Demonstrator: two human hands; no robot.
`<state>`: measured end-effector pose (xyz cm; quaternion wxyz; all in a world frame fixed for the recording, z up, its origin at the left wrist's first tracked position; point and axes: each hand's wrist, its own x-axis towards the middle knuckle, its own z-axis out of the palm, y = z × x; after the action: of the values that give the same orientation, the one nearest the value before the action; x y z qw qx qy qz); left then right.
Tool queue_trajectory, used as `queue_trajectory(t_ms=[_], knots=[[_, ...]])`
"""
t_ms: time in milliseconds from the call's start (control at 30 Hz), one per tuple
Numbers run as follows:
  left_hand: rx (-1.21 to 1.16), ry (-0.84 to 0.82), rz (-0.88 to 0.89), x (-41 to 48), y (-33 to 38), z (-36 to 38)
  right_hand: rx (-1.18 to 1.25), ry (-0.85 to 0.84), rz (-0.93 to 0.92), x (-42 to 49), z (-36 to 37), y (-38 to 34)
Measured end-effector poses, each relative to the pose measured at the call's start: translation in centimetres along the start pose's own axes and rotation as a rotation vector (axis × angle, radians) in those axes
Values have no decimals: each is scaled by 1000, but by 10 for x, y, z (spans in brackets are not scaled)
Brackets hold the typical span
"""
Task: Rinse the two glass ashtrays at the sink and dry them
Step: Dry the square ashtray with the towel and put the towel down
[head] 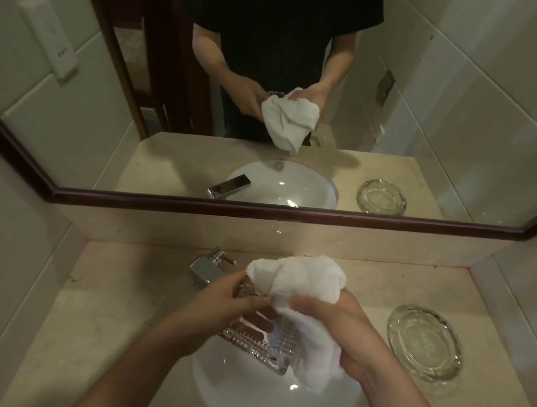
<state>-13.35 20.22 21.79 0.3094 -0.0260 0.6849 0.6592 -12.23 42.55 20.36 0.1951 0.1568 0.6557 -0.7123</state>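
Observation:
Over the white sink basin (240,396) my left hand (227,301) grips a square cut-glass ashtray (256,341), tilted with its ribbed face toward me. My right hand (343,327) holds a white towel (302,283) bunched against the ashtray's right side; the towel covers part of the glass and hangs down toward the basin. A second ashtray (425,342), round and of clear glass, stands upright on the beige countertop (109,316) to the right of the sink, apart from both hands.
A chrome faucet (207,268) stands behind the basin, just left of my hands. A dark-framed mirror (259,214) runs along the back wall and reflects a person with the towel. Tiled walls close in on both sides of the counter.

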Motion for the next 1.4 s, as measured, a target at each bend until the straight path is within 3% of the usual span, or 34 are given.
queue_trajectory(t_ms=[167,267,467,633,867,1000,1133,1400], knots=[[-360,357,-33,2,-19,31,161,2,8,6,-1,10],[-437,538,-3,10,-25,43,193,49,-10,7,5,19],[-552,750,112,18,-25,61,303,258,-56,1,20,41],[-683,874,145,23,-32,90,386,319,-67,-11,42,43],[-503,737,119,6,-35,81,437,245,30,-14,33,47],[-411,519,85,-4,-16,48,389,176,15,-12,19,37],[-154,355,83,-6,-1,27,351,72,32,-8,3,29],[-227,406,189,-10,-3,35,774,-30,80,0,0,31]])
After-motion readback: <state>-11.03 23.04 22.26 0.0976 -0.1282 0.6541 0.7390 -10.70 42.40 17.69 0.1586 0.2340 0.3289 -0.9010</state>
